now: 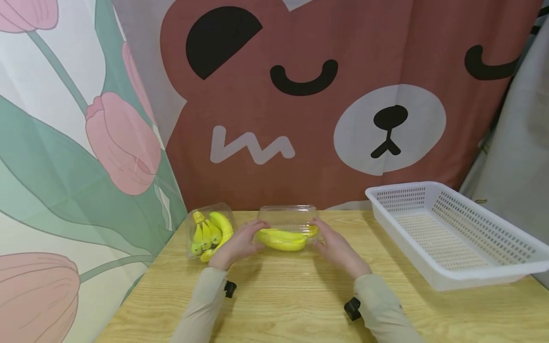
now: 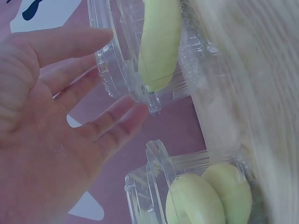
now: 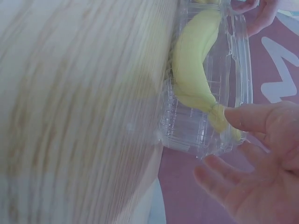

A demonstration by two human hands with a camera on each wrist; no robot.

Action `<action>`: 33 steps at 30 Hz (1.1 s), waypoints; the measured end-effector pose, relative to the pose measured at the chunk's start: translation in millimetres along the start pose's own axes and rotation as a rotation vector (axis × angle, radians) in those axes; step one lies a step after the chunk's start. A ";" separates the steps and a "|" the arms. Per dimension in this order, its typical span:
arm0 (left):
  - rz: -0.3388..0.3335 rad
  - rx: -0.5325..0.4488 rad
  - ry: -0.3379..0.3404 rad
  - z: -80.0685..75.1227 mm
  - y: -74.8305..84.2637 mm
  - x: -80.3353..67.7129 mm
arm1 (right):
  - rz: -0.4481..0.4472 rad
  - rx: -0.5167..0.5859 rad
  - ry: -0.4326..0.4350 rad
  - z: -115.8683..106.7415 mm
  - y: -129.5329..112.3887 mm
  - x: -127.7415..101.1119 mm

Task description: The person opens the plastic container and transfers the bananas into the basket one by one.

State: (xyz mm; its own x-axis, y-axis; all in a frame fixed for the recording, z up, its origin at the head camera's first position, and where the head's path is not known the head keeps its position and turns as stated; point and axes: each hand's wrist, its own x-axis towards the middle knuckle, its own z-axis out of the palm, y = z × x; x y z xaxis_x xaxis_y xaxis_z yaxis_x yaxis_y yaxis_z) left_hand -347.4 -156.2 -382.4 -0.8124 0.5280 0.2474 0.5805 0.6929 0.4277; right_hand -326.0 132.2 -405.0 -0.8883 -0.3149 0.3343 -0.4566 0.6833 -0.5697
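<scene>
On the wooden table [image 1: 300, 305] stands a clear plastic clamshell box [image 1: 288, 220] with one yellow banana [image 1: 280, 239] inside. My left hand [image 1: 245, 237] lies at its left end and my right hand [image 1: 329, 237] at its right end, both with straight fingers. In the left wrist view the left hand [image 2: 60, 140] is spread, fingertips touching the box's rim [image 2: 140, 88]. In the right wrist view the right hand [image 3: 261, 172] is open, its thumb against the box [image 3: 205, 126]. A second clear box [image 1: 210, 229] holding a bunch of bananas sits just left of the left hand.
A white perforated plastic basket [image 1: 450, 267], with nothing in it, stands at the right of the table. Printed cloth with a bear face and tulips hangs close behind the table's far edge. Bare wood lies in front of the hands.
</scene>
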 end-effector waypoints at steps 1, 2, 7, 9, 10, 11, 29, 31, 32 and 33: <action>-0.018 0.000 0.001 0.5 0.2 -0.2 | -0.001 0.000 0.000 -0.2 0.7 0.1; -0.036 -0.001 0.004 1.0 0.4 -0.5 | -0.008 -0.001 0.002 -0.4 1.2 0.3; -0.112 -0.036 0.022 5.4 -1.5 -2.4 | -0.015 -0.004 0.009 -0.2 1.6 0.8; -0.135 -0.066 0.018 8.2 -3.8 -3.4 | -0.014 -0.005 0.010 0.4 1.8 0.7; -0.143 -0.079 0.014 9.9 -5.5 -3.7 | -0.019 -0.010 0.013 0.8 2.0 0.7; -0.150 -0.099 0.013 11.4 -6.8 -4.2 | -0.013 -0.006 0.012 0.9 1.9 0.5; -0.124 -0.215 0.124 28.1 -7.2 1.8 | -0.023 -0.010 0.087 8.4 -0.4 3.2; -0.138 -0.233 0.124 28.7 -6.2 2.9 | -0.014 -0.014 0.094 8.9 -1.2 3.8; -0.146 -0.239 0.124 29.1 -6.0 3.4 | -0.010 -0.016 0.096 9.1 -1.6 4.0; -0.154 -0.242 0.123 29.2 -5.8 3.8 | -0.008 -0.021 0.097 9.4 -1.7 4.3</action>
State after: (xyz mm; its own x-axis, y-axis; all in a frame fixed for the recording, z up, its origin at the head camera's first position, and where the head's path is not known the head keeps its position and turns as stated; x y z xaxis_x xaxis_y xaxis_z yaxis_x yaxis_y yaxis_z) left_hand -352.3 -143.9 -409.4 -0.8988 0.3524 0.2607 0.4324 0.6154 0.6590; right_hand -329.6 123.5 -409.6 -0.8753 -0.2555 0.4105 -0.4614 0.6952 -0.5512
